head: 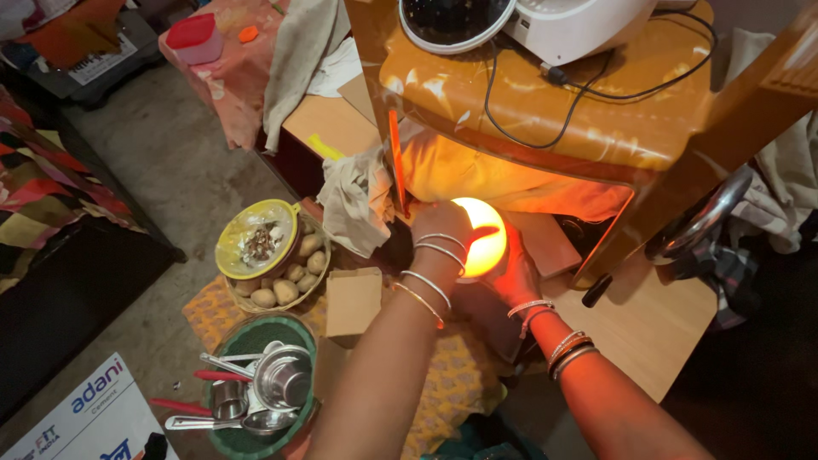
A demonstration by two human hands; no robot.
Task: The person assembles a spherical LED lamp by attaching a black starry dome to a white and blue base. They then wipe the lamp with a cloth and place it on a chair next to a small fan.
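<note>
A round glowing orange-yellow lamp (pixel 481 238) shines in the open lower shelf of a wooden cabinet (pixel 596 128). My left hand (pixel 440 223) rests on the lamp's left side, fingers curled against it. My right hand (pixel 514 277) grips the lamp from below and to the right. Both wrists carry several bangles. Yellow cloth (pixel 477 175) fills the shelf behind the lamp. An orange stick-like object (pixel 396 162) stands upright just left of my left hand.
A white electric cooker (pixel 545 25) with a black cord sits on the cabinet top. On the floor lie a basket of potatoes (pixel 285 285) with a yellow plate, a green basket of steel utensils (pixel 260 392), a small cardboard box (pixel 353 300) and a crumpled cloth (pixel 354 200).
</note>
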